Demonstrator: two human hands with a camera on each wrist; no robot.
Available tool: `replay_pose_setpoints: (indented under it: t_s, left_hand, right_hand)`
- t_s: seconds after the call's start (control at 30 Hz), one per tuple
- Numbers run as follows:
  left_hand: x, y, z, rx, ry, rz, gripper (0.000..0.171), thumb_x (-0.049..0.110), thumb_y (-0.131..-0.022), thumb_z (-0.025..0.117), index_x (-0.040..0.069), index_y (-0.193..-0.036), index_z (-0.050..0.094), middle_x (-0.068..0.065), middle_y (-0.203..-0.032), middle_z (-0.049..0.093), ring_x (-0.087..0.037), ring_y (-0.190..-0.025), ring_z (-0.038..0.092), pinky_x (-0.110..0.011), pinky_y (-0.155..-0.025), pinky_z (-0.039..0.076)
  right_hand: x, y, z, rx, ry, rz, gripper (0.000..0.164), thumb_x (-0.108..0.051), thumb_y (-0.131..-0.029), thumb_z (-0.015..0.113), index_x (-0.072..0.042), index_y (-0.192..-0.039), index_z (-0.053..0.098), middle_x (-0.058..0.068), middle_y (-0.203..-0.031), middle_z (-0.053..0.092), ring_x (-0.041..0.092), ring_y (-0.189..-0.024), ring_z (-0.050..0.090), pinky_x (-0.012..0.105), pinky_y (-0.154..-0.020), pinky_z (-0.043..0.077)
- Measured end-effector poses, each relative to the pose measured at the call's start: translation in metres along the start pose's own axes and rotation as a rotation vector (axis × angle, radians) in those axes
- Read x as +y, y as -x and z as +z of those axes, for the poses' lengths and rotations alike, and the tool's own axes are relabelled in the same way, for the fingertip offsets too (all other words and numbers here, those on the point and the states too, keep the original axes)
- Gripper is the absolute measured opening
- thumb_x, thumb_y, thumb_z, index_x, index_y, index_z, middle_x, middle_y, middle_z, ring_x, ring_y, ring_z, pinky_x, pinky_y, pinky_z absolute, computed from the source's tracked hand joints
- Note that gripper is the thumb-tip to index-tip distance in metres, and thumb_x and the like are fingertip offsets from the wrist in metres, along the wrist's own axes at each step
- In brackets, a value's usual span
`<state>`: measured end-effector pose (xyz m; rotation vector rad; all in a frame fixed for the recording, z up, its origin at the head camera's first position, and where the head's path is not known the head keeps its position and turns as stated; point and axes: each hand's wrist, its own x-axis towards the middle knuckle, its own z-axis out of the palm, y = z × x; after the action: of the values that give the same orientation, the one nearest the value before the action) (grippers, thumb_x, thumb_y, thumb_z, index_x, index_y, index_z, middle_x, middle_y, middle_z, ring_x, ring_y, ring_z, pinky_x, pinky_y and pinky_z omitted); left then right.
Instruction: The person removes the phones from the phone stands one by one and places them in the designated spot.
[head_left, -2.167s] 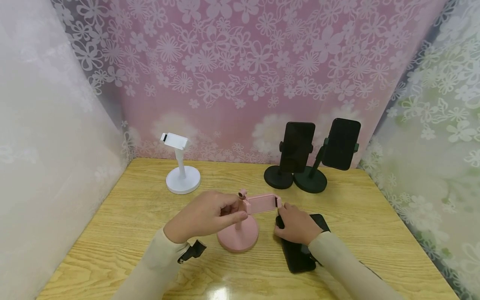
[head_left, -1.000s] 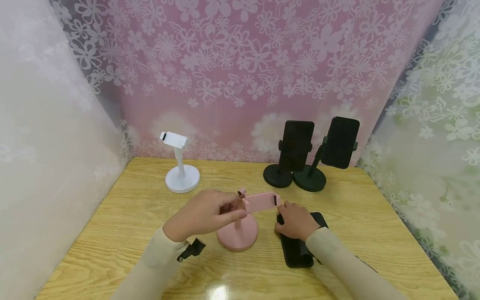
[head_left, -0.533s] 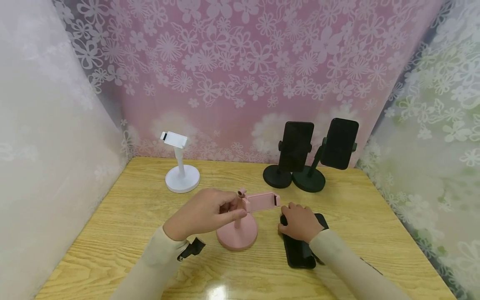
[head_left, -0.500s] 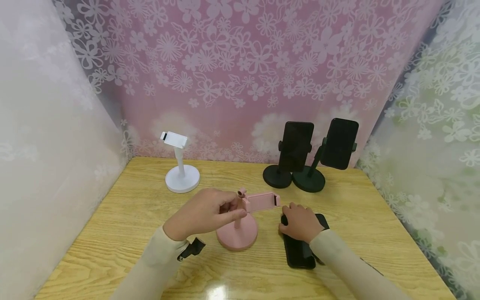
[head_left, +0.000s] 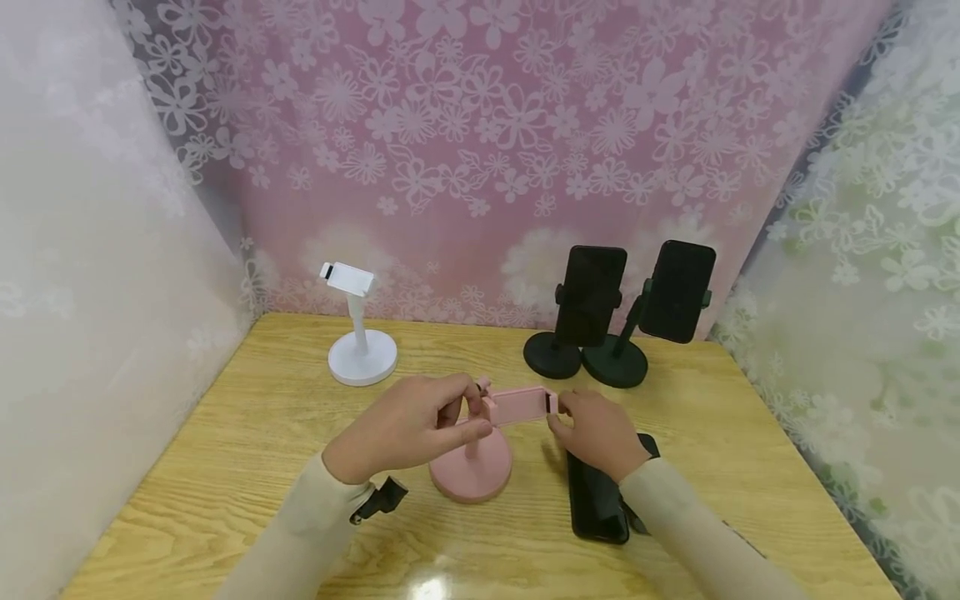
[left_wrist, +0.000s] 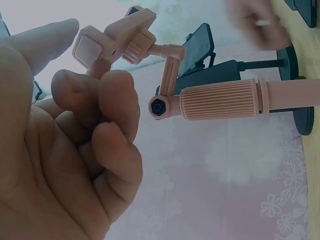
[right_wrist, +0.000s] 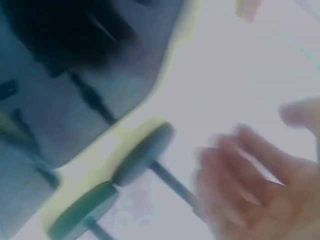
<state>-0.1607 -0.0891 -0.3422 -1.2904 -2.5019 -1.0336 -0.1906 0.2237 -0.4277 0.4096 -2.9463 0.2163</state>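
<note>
A pink phone stand (head_left: 471, 472) stands at the middle of the wooden table, its holder (head_left: 519, 406) tilted back and bare. My left hand (head_left: 405, 421) pinches the holder's left end, thumb in front; in the left wrist view its other fingers (left_wrist: 119, 155) are curled. My right hand (head_left: 596, 427) hovers above a black phone (head_left: 596, 504) lying flat, fingertips near the holder's right end; I cannot tell if they touch it. In the blurred right wrist view, its fingers (right_wrist: 245, 170) look loosely bent around nothing. The hand and sleeve hide part of the phone.
At the back right, a black stand (head_left: 552, 356) and a dark green stand (head_left: 617, 362) each bear an upright phone. A white stand (head_left: 362, 358) with a bare holder is at the back left. Flowered cloth (head_left: 480, 167) hangs behind the table.
My right hand has lifted off the flat phone and moved up and slightly left to the pink holder's right end. My left hand stays at the holder's left end.
</note>
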Motion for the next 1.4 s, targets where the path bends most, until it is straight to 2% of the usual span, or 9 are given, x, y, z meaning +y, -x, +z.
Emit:
replay_pose_setpoints:
  t_s: [0.1,0.2,0.33,0.47,0.67,0.87,0.97,1.1,1.4]
  left_hand:
    - [0.0,0.001,-0.001,0.016,-0.001,0.004,0.017,0.045,-0.099,0.069,0.029,-0.101,0.065,0.016,-0.066,0.048,-0.001,-0.053,0.042,-0.021,-0.051,0.039]
    - [-0.001,0.001,-0.001,0.027,-0.006,0.008,0.018,0.046,-0.099,0.069,0.029,-0.101,0.066,0.016,-0.066,0.047,0.0,-0.053,0.042,-0.02,-0.052,0.038]
    - [-0.003,0.0,0.001,0.034,-0.017,0.005,0.019,0.047,-0.1,0.067,0.028,-0.1,0.065,0.015,-0.065,0.045,-0.001,-0.052,0.04,-0.02,-0.052,0.037]
    - [-0.004,-0.003,0.001,0.027,-0.012,-0.001,0.022,0.048,-0.101,0.066,0.026,-0.101,0.065,0.015,-0.064,0.044,-0.001,-0.053,0.041,-0.02,-0.053,0.037]
    - [-0.007,-0.003,0.002,0.03,-0.038,0.012,0.024,0.049,-0.101,0.066,0.027,-0.11,0.068,0.017,-0.065,0.045,0.0,-0.055,0.041,-0.019,-0.054,0.037]
    - [-0.012,-0.003,0.005,-0.005,-0.032,-0.012,0.024,0.048,-0.102,0.064,0.024,-0.098,0.062,0.014,-0.065,0.044,0.0,-0.055,0.04,-0.018,-0.055,0.036]
    - [-0.012,-0.004,0.005,-0.017,-0.03,-0.03,0.026,0.048,-0.102,0.064,0.025,-0.092,0.057,0.014,-0.065,0.045,-0.001,-0.055,0.041,-0.019,-0.055,0.036]
    - [-0.012,-0.004,0.005,-0.03,-0.011,-0.035,0.02,0.045,-0.103,0.064,0.026,-0.098,0.062,0.015,-0.065,0.048,-0.001,-0.055,0.043,-0.019,-0.055,0.039]
    - [-0.013,-0.005,0.007,-0.056,0.045,-0.029,0.028,0.047,-0.104,0.061,0.023,-0.119,0.064,0.017,-0.069,0.053,0.0,-0.056,0.047,-0.019,-0.056,0.042]
  right_hand:
    - [-0.013,-0.01,-0.01,0.232,-0.12,-0.059,0.012,-0.019,-0.095,0.07,-0.012,-0.085,0.067,-0.001,-0.074,0.057,0.014,-0.063,0.049,0.033,-0.057,0.045]
    - [-0.025,-0.015,-0.023,0.42,-0.173,-0.143,0.017,-0.013,-0.095,0.067,-0.013,-0.078,0.064,-0.003,-0.067,0.05,0.012,-0.059,0.045,0.029,-0.053,0.04]
    - [-0.037,-0.02,-0.046,0.609,-0.218,-0.225,0.025,-0.011,-0.097,0.061,-0.015,-0.072,0.06,-0.004,-0.065,0.048,0.009,-0.056,0.043,0.027,-0.05,0.04]
    - [-0.049,-0.019,-0.073,0.796,-0.361,-0.275,0.025,-0.008,-0.095,0.059,-0.012,-0.071,0.061,-0.003,-0.063,0.048,0.009,-0.055,0.042,0.026,-0.05,0.036]
    - [-0.075,-0.008,-0.103,0.963,-0.441,-0.383,0.028,-0.012,-0.092,0.054,-0.01,-0.065,0.06,-0.001,-0.06,0.049,0.011,-0.053,0.041,0.023,-0.049,0.035]
    - [-0.096,-0.001,-0.109,1.136,-0.602,-0.582,0.031,-0.006,-0.086,0.051,-0.008,-0.055,0.052,0.002,-0.053,0.044,0.01,-0.045,0.033,0.022,-0.042,0.025]
    - [-0.1,-0.002,-0.109,1.181,-0.679,-0.658,0.033,-0.003,-0.084,0.051,-0.007,-0.052,0.048,0.003,-0.051,0.041,0.01,-0.043,0.032,0.022,-0.041,0.022]
    - [-0.097,-0.002,-0.102,1.153,-0.735,-0.717,0.033,-0.001,-0.085,0.05,-0.007,-0.052,0.049,0.003,-0.051,0.042,0.01,-0.043,0.033,0.02,-0.041,0.023]
    - [-0.092,0.003,-0.092,1.068,-0.726,-0.838,0.036,-0.001,-0.09,0.052,-0.008,-0.054,0.047,0.0,-0.055,0.041,0.008,-0.047,0.031,0.015,-0.047,0.021]
